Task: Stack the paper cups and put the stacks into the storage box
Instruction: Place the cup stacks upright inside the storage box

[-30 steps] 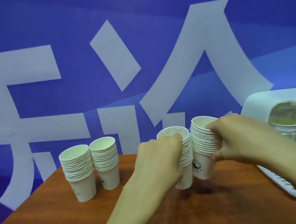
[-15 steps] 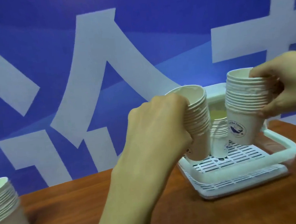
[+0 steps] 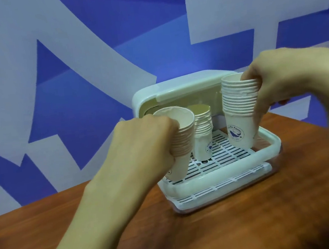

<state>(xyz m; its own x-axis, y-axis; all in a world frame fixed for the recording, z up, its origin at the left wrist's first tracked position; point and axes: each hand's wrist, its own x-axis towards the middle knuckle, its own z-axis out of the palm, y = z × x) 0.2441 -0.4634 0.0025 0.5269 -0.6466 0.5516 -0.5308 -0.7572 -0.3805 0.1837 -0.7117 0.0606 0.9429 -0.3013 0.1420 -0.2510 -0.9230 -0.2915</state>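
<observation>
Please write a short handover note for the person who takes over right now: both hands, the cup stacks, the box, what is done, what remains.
Left hand: grips the left stack, tilted, low at the front left of the storage box.
Right hand: grips the right stack, upright, over the right side of the grid.
Done: the middle stack stands on the grid inside; lid open.
Left: set both held stacks on the grid and release; whether either touches it already, I cannot tell.
</observation>
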